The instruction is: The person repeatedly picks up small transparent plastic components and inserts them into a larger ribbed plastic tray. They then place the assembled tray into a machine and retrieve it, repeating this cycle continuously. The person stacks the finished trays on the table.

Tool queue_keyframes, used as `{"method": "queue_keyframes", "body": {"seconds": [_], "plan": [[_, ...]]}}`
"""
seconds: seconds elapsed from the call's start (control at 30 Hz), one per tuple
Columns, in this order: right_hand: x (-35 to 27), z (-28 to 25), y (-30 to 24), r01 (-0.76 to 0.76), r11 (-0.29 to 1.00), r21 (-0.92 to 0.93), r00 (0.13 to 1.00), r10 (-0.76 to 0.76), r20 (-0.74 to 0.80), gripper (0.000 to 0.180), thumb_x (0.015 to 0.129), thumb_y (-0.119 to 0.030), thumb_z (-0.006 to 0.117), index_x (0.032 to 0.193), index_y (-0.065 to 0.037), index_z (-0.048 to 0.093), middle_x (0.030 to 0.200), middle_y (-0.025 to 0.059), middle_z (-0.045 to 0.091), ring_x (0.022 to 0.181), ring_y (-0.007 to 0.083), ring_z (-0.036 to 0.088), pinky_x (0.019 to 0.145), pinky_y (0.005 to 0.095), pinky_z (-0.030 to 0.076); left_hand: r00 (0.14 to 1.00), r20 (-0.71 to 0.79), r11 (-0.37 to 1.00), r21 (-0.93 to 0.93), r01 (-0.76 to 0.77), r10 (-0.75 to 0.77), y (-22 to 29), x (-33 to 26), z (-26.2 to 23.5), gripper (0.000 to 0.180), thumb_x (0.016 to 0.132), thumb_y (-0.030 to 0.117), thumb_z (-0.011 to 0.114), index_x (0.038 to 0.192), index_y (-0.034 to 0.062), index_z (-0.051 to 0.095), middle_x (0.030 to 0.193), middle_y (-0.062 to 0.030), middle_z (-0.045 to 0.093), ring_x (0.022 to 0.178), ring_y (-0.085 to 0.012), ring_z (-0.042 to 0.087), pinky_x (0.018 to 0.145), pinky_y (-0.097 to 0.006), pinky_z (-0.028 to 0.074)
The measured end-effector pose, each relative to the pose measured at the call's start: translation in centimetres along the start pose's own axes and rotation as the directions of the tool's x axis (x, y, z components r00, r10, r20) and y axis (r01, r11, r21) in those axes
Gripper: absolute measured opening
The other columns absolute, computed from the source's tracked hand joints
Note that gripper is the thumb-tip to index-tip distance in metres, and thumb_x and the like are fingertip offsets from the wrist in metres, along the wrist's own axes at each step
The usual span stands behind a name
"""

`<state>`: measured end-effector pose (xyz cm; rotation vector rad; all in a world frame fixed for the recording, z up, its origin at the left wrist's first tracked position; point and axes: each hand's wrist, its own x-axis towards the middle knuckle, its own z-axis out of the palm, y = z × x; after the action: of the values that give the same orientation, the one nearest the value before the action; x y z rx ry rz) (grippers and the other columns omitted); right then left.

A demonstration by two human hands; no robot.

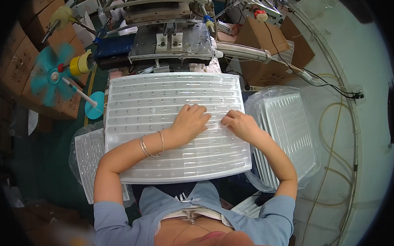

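A large white ribbed tray [141,140] lies in front of me, its long grooves holding rows of small clear pieces, too fine to name. Many pieces in the far rows bear small dark marks. My left hand [190,124] rests over the middle of the tray with its fingers curled down to the grooves. Just right of it, my right hand [241,125] has thumb and fingers drawn together low over the same rows. Whatever lies between the fingers of either hand is hidden. Two thin bracelets [146,146] circle my left wrist.
Beyond the tray stands a metal machine [172,45]. A stack of similar trays in clear plastic [288,133] is at the right, another wrapped tray [89,157] at the left. A turquoise fan [54,76] stands left; cartons [263,47] and cables [330,90] are behind.
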<state>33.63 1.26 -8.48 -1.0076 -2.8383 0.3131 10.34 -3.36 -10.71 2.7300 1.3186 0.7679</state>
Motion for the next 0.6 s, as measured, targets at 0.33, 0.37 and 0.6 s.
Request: {"method": "queue_keyframes", "body": {"seconds": [0.33,0.37,0.6], "plan": [[3.6,-3.4,4.9,-0.188,0.833,0.520,0.783,0.447,-0.432,0.023,0.076,-0.011,0.062,0.095,-0.002,0.052,0.087,0.0115,0.058,0.069,0.0199,0.054,0.063,0.0319,0.045,0.902,-0.205,0.922,-0.165,0.350,-0.380,-6.8,-1.3,-7.0,0.027,0.079,0.014,0.065,0.105,0.0059,0.062,0.103,-0.0115,0.060,0.100,-0.0308,0.054,0.087,-0.040,0.042],[3.8,-3.0,4.9,-0.189,0.808,0.558,0.768,0.476,-0.429,0.023,0.077,-0.012,0.063,0.095,-0.001,0.052,0.088,0.0116,0.059,0.068,0.0184,0.054,0.061,0.0314,0.045,0.894,-0.252,0.929,-0.129,0.348,-0.370,-7.6,-1.6,-7.2,0.026,0.079,0.013,0.065,0.104,0.0059,0.062,0.102,-0.0105,0.060,0.097,-0.0301,0.055,0.084,-0.040,0.043],[8.7,-2.3,3.4,-0.015,0.707,0.707,0.831,0.402,-0.385,0.025,0.082,-0.014,0.064,0.105,-0.006,0.058,0.109,0.0057,0.060,0.080,0.0139,0.057,0.064,0.0265,0.048,0.793,-0.473,0.879,0.076,0.471,-0.384,-10.5,-1.4,-7.9,0.028,0.078,0.014,0.065,0.107,0.0100,0.063,0.102,-0.0062,0.059,0.098,-0.0245,0.052,0.085,-0.037,0.037]]}}
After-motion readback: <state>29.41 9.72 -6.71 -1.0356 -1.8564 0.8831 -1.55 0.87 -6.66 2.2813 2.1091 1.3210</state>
